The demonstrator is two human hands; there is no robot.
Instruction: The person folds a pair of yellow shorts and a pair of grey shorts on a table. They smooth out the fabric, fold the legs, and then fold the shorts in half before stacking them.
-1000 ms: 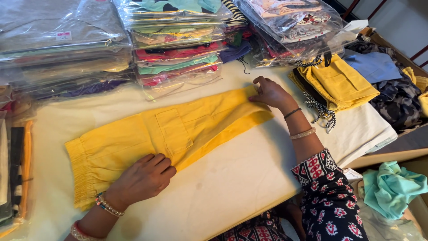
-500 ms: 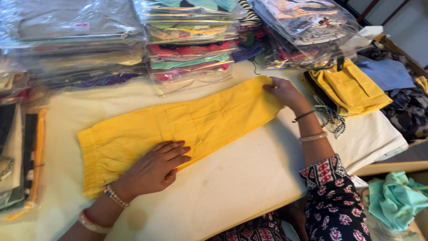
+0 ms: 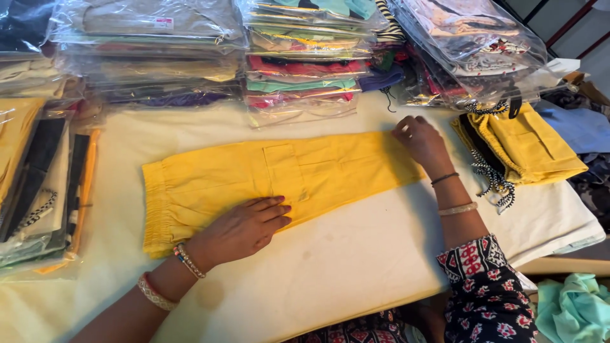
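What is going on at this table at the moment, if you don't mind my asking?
A person is laying out a yellow pair of trousers flat on a white cloth-covered table. The left hand presses palm-down on the lower edge near the waistband end, while the right hand rests on the leg end. Stacks of clothes packed in clear bags line the far side of the table, and another folded yellow garment lies to the right.

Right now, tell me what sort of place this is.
Probably a clothing packing or sorting workroom: stacks of bagged clothes line the table, and both hands flatten yellow trousers on it.
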